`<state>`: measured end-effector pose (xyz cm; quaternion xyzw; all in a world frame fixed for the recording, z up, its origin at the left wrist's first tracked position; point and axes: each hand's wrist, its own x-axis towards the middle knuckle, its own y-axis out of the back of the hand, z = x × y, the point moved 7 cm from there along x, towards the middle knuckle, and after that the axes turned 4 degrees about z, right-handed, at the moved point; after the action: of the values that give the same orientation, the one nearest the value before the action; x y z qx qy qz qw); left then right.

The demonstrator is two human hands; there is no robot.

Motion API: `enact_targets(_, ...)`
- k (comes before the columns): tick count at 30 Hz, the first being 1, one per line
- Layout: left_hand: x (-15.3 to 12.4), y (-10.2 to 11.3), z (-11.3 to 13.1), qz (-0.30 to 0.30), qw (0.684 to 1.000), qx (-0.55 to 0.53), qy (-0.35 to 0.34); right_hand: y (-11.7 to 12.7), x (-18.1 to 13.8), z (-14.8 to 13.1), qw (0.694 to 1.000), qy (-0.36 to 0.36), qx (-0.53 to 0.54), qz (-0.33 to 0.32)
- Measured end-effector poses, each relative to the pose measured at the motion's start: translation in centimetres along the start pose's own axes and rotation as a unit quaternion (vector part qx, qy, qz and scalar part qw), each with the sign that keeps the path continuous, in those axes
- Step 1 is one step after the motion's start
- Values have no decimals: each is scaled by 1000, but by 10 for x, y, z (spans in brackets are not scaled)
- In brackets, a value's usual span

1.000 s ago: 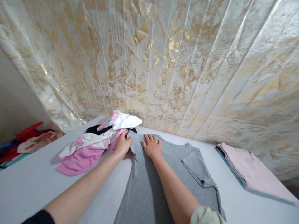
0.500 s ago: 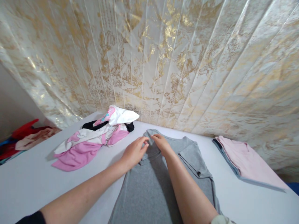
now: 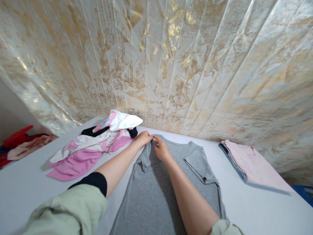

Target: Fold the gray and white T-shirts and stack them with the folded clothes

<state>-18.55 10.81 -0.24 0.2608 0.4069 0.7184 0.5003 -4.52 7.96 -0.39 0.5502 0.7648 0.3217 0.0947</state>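
Note:
A grey T-shirt (image 3: 156,195) lies spread out with its neckline toward the wall and its sleeves turned in over the body. My left hand (image 3: 144,138) reaches to the far left shoulder, its fingers pinched on the cloth there. Just right of it, my right hand (image 3: 161,149) is closed on the same shoulder beside the neckline. The fingertips of both hands almost meet, and the bit of cloth between them is largely hidden. The right forearm crosses above the shirt's body and shades it.
Left of the shirt is a loose heap of pink, white and black clothes (image 3: 83,160) on the white table (image 3: 259,212). A stack of folded clothes with a pink one on top (image 3: 259,166) sits at the right. Behind hangs a gold-patterned covering (image 3: 166,71). Red and peach garments (image 3: 26,143) lie far left.
My left hand has moved forward from above the left sleeve to the shoulder's far edge and closed there. My right hand has shifted slightly. The view has turned a little to the right.

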Motion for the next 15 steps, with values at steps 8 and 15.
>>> enact_targets(8, 23, -5, -9, -33, 999, 13, 9, 17, -3, 3, 993, -76, -93, 21)
enact_targets(15, 17, 5, -6, 10, 996, -23, -87, 25, -6, 3, 978, -108, -177, 22)
